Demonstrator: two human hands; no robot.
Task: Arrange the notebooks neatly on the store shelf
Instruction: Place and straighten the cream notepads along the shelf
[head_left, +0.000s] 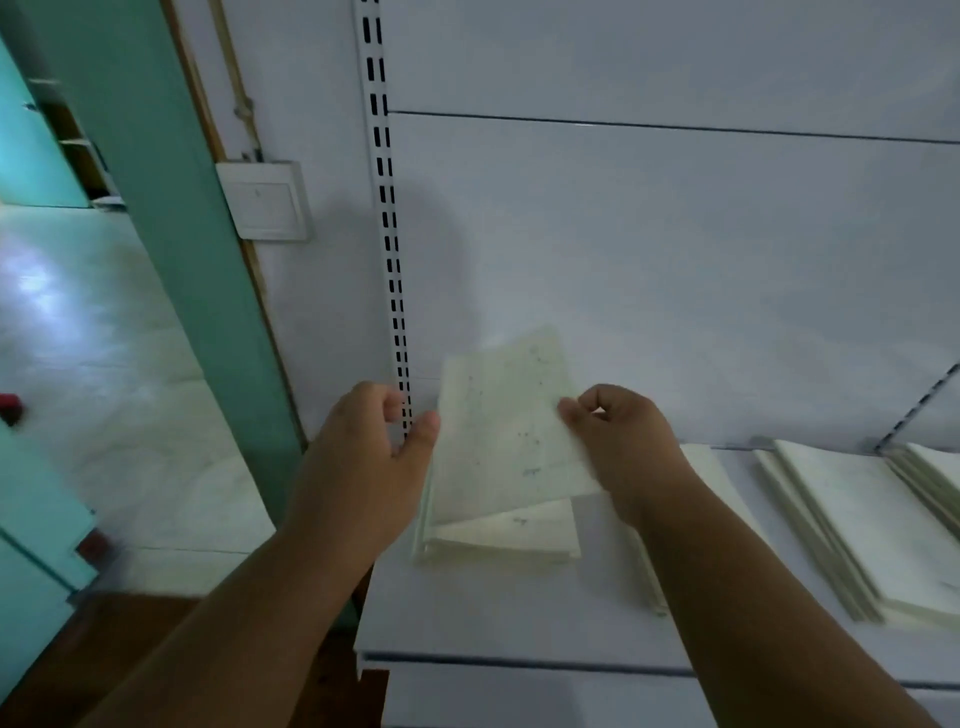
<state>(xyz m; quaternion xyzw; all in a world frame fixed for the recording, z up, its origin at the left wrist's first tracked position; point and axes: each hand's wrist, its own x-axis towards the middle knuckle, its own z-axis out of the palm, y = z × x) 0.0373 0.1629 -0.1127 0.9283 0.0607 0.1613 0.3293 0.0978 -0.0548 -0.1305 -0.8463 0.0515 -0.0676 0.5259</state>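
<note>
Right hand (618, 441): thumb on the upper face and curled fingers behind the right edge of a pale cream notebook (511, 423), pinching it. The notebook is lifted and tilted, its far corner raised toward the back panel (675, 249) of the shelving, its near edge overlapping the pile beneath it.

Left hand (363, 457): just beside the notebook's left edge, fingers loosely curled, thumb tip at or against that edge. Contact cannot be confirmed; the hand does not plainly grip anything.

Below the held notebook: a small stack of notebooks (504, 538) of the same cream colour, lying flat on the white shelf (493, 618) near its left end. The stack's edges are roughly aligned; faint dark marks show on the top cover, too blurred to read.

Right of the right forearm: a further pile (701, 467), mostly hidden by the arm, then another fanned stack (857, 525) with stepped edges, then a last pile (935, 473) cut by the frame edge. All lie flat on the same shelf.

Shelving: white slotted upright (387, 218) runs down the back panel, ending behind the left hand. A second slotted upright (919, 405) shows at far right.

Surroundings: white wall switch (267, 200) left of the upright; teal door frame (171, 182) beside it; pale glossy floor (93, 364) beyond; a small red object (9, 405) at the left edge, blurred.
</note>
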